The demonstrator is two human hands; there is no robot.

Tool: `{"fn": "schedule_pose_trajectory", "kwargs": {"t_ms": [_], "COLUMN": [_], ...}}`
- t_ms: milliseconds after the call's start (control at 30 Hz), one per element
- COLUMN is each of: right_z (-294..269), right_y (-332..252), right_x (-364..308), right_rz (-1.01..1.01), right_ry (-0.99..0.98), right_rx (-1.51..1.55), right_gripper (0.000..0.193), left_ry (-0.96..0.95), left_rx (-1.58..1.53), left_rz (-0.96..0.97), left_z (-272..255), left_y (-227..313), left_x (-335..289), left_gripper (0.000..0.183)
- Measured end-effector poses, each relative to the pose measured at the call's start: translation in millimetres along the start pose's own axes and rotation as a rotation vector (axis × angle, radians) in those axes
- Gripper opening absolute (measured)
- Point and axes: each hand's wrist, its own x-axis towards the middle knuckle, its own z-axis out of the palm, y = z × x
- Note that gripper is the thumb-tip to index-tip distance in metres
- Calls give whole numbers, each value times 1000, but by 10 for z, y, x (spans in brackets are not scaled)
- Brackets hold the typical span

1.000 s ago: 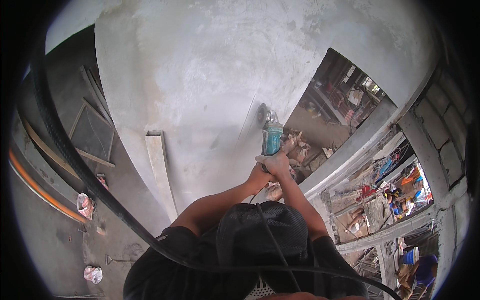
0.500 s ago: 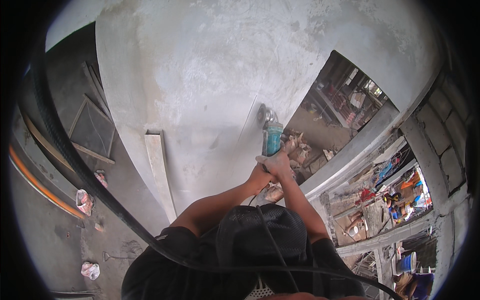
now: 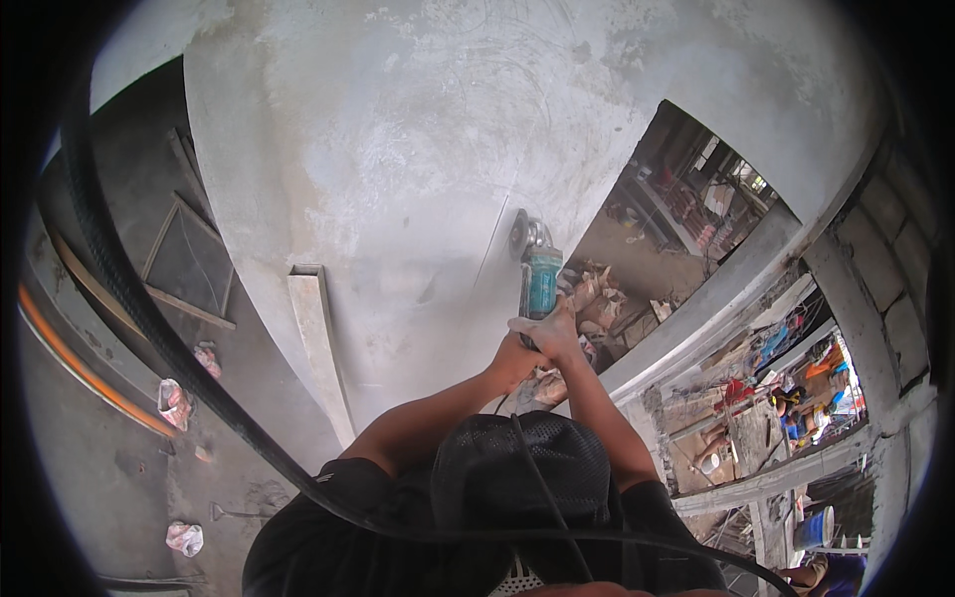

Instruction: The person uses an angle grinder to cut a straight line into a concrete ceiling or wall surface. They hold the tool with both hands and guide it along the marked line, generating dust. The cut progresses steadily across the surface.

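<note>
Both my hands are closed round a teal angle grinder held out in front of me. My right hand wraps the body just below its teal housing. Lower down, my left hand grips the rear end, its fingers partly hidden. The grinder's disc and metal guard are beside the grey plastered wall; whether the disc touches it I cannot tell. A thin straight cut line runs slantwise on the wall, just left of the disc. A dark cord hangs from the grinder's rear.
A hollow rectangular post leans at the wall's left. An opening on the right shows rubble and sacks. Crumpled bags and a shovel lie on the left floor. A blue bucket stands far right.
The grinder has shifted very slightly down and left, away from the upper end of the cut line. Both hands keep their hold on it.
</note>
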Motion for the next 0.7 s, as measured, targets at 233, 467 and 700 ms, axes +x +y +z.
{"fn": "schedule_pose_trajectory", "kwargs": {"t_ms": [233,467,700], "right_z": [25,-37,71], "right_y": [230,-102,90], "right_x": [185,38,125], "right_rz": [-33,40,49], "right_ry": [3,-33,-12], "right_rx": [86,-18,11], "right_gripper": [95,95,99], "left_ry": [4,-17,-11], "left_rx": [-33,-32,-49], "left_rz": [-13,10,-20], "left_z": [81,-57,-48], "left_y": [4,-123,-55], "left_x": [70,151,111], "left_gripper": [47,48,48]}}
